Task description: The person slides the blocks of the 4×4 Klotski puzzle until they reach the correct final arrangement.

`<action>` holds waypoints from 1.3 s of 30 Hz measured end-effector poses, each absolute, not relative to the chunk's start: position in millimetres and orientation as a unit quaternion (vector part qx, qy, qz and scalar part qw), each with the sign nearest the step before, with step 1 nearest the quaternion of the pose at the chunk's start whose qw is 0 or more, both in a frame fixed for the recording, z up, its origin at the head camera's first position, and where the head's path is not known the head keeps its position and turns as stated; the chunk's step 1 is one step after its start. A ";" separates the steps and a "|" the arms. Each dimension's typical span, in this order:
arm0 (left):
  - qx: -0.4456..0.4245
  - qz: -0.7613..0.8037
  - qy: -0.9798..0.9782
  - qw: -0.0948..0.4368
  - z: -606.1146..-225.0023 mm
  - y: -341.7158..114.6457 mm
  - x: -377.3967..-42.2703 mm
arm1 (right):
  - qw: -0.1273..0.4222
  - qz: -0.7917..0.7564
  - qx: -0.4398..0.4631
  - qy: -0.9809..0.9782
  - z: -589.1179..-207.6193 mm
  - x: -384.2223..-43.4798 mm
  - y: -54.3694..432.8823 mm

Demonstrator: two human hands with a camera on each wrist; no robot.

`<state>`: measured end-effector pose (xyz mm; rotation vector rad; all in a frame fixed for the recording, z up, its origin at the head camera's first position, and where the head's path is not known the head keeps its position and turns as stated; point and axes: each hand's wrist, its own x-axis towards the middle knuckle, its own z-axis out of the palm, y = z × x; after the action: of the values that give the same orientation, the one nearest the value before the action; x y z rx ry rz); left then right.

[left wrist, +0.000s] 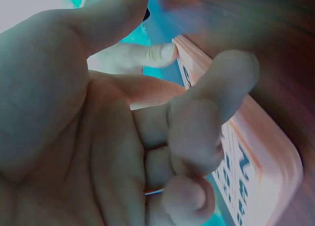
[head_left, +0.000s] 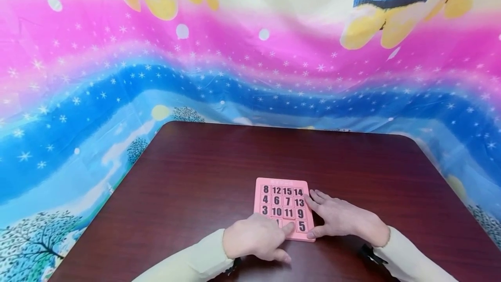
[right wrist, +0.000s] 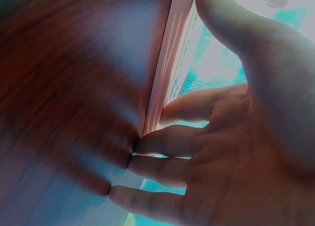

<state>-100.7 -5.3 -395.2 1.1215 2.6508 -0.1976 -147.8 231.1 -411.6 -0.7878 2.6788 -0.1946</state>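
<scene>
A pink sliding number puzzle (head_left: 287,202) lies flat on the dark wooden table. My left hand (head_left: 254,237) reaches over its lower left part, the index fingertip on the bottom row, left of the 5 tile. Its other fingers are bent, as the left wrist view shows beside the puzzle's rounded corner (left wrist: 288,172). Part of the bottom row is hidden under this hand. My right hand (head_left: 340,217) rests along the puzzle's right side, fingers extended. Its thumb is at the lower right corner and its index finger by the 13 tile; other fingertips meet the tabletop near the puzzle's edge (right wrist: 170,63).
The brown table (head_left: 211,160) extends behind and to both sides of the puzzle. A colourful printed cloth (head_left: 235,68) hangs behind it and down its sides. Dark straps (head_left: 372,253) show at both wrists, below pale sleeves.
</scene>
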 end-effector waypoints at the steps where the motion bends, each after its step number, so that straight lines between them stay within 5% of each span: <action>1: 0.386 -0.067 0.911 0.133 -396.0 -1.5 -100.8 | 0.170 -0.068 -0.277 0.943 -411.6 -147.6 231.2; 12: 0.380 -0.075 0.910 0.150 -399.7 19.8 -102.0 | 0.163 -0.066 -0.277 0.945 -411.6 -146.8 231.4; 39: 0.381 -0.067 0.909 0.154 -399.4 -9.4 -104.4 | 0.172 -0.062 -0.272 0.945 -411.3 -146.8 230.3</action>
<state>-104.4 -9.4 -399.4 1.0916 2.6056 -0.1926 -146.8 230.3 -411.3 -0.7721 2.6815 -0.1754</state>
